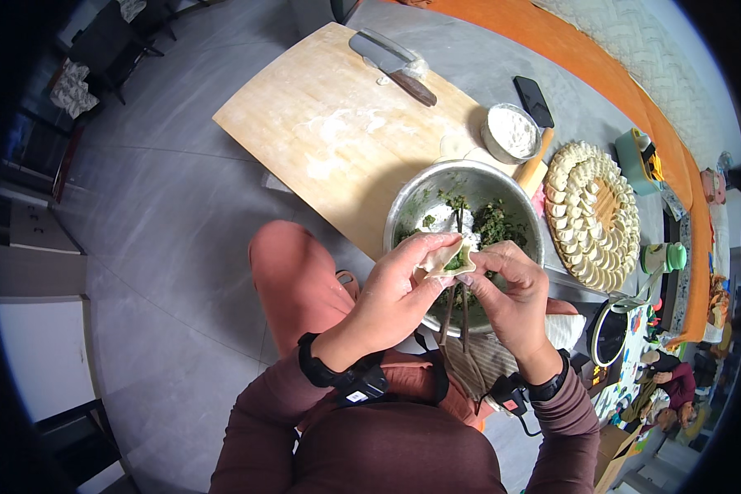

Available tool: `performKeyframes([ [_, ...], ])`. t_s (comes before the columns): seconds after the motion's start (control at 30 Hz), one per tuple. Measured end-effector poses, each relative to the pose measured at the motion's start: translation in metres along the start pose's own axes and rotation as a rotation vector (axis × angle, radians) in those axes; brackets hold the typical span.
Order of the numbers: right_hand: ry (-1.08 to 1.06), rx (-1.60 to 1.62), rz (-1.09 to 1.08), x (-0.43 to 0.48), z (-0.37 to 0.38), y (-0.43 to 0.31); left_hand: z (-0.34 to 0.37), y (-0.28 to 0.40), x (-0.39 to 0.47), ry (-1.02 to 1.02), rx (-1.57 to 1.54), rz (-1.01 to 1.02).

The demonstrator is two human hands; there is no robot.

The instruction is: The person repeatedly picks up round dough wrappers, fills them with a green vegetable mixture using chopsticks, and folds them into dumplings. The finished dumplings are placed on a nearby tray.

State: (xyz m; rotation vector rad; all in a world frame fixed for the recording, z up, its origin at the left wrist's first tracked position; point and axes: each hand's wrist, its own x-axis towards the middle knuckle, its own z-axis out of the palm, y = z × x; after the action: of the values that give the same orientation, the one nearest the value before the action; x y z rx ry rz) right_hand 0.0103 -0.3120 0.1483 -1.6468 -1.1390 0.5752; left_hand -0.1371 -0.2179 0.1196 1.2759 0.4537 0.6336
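Between my two hands is a dumpling wrapper (pixel 437 262) folded partly around green filling, its edge still parted on the right. My left hand (pixel 395 290) cradles it from the left, and my right hand (pixel 511 285) pinches its right edge between thumb and fingers. Below them is a steel mixing bowl (pixel 401 196) holding chopped green filling (pixel 500 225). A pair of chopsticks (pixel 465 321) leans in the bowl, their ends over its near rim. To the right, a round board (pixel 605 204) carries rings of folded dumplings (pixel 565 231).
A floured wooden board (pixel 284 105) bears a cleaver (pixel 386 55), wrappers (pixel 456 147), a flour bowl (pixel 511 133) and a rolling pin (pixel 536 162). Behind lies a phone (pixel 533 100). A teal container (pixel 639 162) and a green-lidded bottle (pixel 664 257) stand right. People (pixel 673 386) sit at far right.
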Motion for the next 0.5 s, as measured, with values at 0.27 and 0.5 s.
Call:
performKeyframes([
  [0.27,-0.026,-0.213,-0.316,0.002,-0.003,0.000,-0.002,-0.004,-0.002,-0.029,0.139,0.073],
  [0.5,0.078,-0.129,-0.124,-0.002,0.006,0.001,-0.001,0.000,-0.002,-0.057,0.048,0.001],
])
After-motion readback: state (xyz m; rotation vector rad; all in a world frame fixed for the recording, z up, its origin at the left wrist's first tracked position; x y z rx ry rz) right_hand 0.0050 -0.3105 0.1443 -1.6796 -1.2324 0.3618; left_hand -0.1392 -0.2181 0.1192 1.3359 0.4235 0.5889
